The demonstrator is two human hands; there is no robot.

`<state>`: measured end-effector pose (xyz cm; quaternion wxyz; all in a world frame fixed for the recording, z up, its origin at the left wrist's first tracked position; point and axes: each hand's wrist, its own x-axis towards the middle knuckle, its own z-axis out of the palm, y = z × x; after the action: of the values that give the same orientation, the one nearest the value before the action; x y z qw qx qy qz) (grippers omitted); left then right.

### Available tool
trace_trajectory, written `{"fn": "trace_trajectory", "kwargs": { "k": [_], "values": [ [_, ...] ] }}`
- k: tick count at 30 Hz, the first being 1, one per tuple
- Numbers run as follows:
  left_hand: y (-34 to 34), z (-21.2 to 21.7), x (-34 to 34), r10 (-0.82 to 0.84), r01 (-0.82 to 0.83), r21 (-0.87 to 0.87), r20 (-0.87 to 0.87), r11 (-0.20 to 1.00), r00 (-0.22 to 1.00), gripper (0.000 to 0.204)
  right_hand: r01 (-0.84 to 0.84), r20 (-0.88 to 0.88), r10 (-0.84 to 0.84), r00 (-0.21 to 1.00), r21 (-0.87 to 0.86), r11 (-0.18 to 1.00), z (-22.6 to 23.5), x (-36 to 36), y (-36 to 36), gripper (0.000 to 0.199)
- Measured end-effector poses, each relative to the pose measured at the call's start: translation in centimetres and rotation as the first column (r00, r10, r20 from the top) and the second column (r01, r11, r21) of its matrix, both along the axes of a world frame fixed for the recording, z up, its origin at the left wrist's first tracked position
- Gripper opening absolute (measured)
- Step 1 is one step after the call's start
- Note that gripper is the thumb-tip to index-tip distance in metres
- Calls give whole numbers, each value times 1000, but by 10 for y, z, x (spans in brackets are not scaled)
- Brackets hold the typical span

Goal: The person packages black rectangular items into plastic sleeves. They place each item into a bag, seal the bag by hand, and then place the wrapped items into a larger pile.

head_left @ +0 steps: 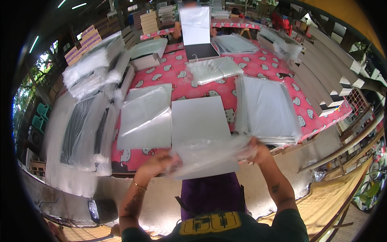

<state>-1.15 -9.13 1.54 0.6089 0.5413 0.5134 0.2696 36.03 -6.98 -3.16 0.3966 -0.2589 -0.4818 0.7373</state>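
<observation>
At the near edge of the table, a flat white board (199,119) lies in front of me, its near end jutting past the edge. A clear plastic bag (207,151) is stretched across the near part of the board, blurred by motion. My left hand (164,161) is closed on the bag's left side. On the opposite side my right hand (257,150) pinches the bag's other edge. Left of the board lies a pile of clear plastic sleeves (147,129). To the right stands a stack of white boards in plastic (269,107).
A pink patterned cloth (183,92) covers the table. Plastic-wrapped stacks (90,68) rise at the left, and thick board stacks (322,76) line the right edge. Across the table, a person (177,30) is behind an upright white panel (195,26). A plastic packet (215,70) lies mid-table.
</observation>
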Motion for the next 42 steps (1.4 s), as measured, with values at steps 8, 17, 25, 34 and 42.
{"fn": "trace_trajectory", "kwargs": {
  "k": [8, 17, 25, 34, 42],
  "values": [
    [-52, -20, -2, 450, -441, -202, 679, 875, 580, 37, -12, 390, 20, 920, -23, 1000, -42, -8, -66, 35],
    [-91, -107, 31, 580, -596, 122, 146, 793, 801, 42, 683, 555, -694, 458, 280, 675, -78, -68, -109, 51],
    [-100, -88, 13, 489, -604, 227, 407, 764, 771, 35, 730, 244, -754, 610, 199, 654, -45, -36, -118, 18],
    [-31, 51, -4, 55, -510, 173, 914, 842, 401, 37, 436, -449, -339, 826, 130, 891, 118, -33, -43, 72],
    [83, -34, -6, 282, -430, -168, 934, 887, 217, 25, 332, -452, -445, 773, -310, 891, 25, -46, 81, 28]
  ]
}}
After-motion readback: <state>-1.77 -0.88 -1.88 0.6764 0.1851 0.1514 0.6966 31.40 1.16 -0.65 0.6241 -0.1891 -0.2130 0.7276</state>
